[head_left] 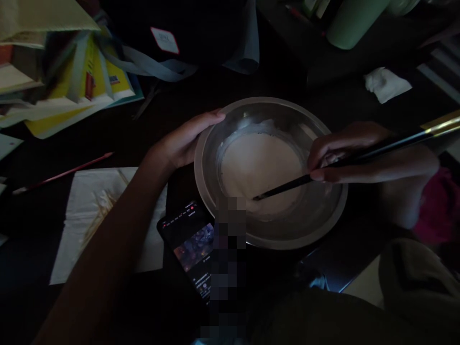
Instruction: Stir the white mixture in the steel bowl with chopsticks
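Note:
A wide metal bowl (316,225) stands on the dark table with a pale, cream-coloured liquid (260,167) in it. My left hand (190,136) grips the bowl's left rim, thumb on top and the other fingers mostly hidden beneath its side. Between the fingers of my right hand (345,153) are black chopsticks (381,146) with gold upper ends, slanting down over the right rim. Their tips dip into the liquid near the bowl's front; whether one or two sticks are held is hard to make out.
A lit phone (194,244) lies against the bowl's front left. Further left are a white sheet (151,249) with thin pale sticks (102,206) and a red pencil (64,172). Books (82,72), a black bag (201,33), a crumpled tissue (386,85) and a green container (354,24) stand behind.

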{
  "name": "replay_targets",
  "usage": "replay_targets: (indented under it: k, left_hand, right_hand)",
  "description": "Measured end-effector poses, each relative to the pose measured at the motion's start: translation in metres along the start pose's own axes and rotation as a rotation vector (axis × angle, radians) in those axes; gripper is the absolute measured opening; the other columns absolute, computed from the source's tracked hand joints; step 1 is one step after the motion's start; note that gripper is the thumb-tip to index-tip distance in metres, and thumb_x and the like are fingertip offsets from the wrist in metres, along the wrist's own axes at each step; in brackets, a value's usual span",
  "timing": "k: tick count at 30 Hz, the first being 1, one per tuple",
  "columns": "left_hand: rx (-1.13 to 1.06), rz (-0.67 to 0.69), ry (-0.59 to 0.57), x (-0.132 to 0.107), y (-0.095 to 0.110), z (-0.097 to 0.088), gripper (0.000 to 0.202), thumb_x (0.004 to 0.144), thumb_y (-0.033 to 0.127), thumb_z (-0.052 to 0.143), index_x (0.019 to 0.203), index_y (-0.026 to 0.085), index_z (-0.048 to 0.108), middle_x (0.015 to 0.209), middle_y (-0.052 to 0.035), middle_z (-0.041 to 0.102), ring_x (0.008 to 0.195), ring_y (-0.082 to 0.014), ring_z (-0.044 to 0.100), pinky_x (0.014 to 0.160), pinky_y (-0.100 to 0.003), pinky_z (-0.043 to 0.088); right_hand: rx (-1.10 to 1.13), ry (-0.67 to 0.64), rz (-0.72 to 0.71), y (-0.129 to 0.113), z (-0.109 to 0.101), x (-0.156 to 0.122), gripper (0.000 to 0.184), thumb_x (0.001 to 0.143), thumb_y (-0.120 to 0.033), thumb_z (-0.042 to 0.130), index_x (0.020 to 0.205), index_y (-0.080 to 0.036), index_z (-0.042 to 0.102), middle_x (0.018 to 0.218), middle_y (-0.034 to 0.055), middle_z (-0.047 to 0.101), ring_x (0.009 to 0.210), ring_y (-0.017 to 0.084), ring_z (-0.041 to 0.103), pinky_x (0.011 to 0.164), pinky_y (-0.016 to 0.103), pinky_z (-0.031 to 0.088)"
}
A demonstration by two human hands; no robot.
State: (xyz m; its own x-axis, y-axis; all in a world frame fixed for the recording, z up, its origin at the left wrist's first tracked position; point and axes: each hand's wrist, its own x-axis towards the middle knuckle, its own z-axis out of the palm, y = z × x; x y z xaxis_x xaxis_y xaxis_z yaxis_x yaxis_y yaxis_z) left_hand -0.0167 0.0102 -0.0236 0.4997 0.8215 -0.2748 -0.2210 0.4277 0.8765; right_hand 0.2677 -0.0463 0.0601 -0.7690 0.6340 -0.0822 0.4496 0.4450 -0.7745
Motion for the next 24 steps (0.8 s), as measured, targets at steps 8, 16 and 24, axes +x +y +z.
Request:
replay_targets:
  k: [8,16,24]
  left_hand:
    - [-0.002,0.002,-0.019,0.003,0.0,-0.001,0.018,0.091,0.025,0.056,0.097,0.01,0.063,0.073,0.0001,0.067,0.061,-0.0088,0.063,0.066,-0.02,0.053]
    - [-0.045,0.018,-0.055,0.004,0.0,-0.001,0.014,0.091,0.022,0.055,0.085,0.012,0.063,0.068,-0.001,0.066,0.061,-0.0103,0.065,0.061,-0.018,0.053]
    - [-0.042,0.004,-0.054,0.003,0.003,0.004,0.022,0.095,0.019,0.045,0.08,0.012,0.06,0.064,0.0016,0.063,0.052,-0.006,0.06,0.059,-0.016,0.052]
  right_hand:
    - [-0.028,0.249,0.143,0.004,0.002,0.002,0.014,0.087,-0.031,0.066,0.088,-0.017,0.063,0.07,-0.0043,0.064,0.058,0.001,0.058,0.05,0.008,0.046]
    - [-0.085,0.013,0.013,0.003,-0.007,-0.005,0.009,0.091,-0.026,0.061,0.087,-0.019,0.065,0.072,-0.0034,0.068,0.063,0.003,0.064,0.053,0.007,0.051]
    - [-0.048,0.038,0.011,-0.001,0.003,0.001,0.01,0.09,-0.026,0.063,0.084,-0.017,0.063,0.07,-0.0036,0.065,0.06,0.002,0.062,0.052,0.008,0.049]
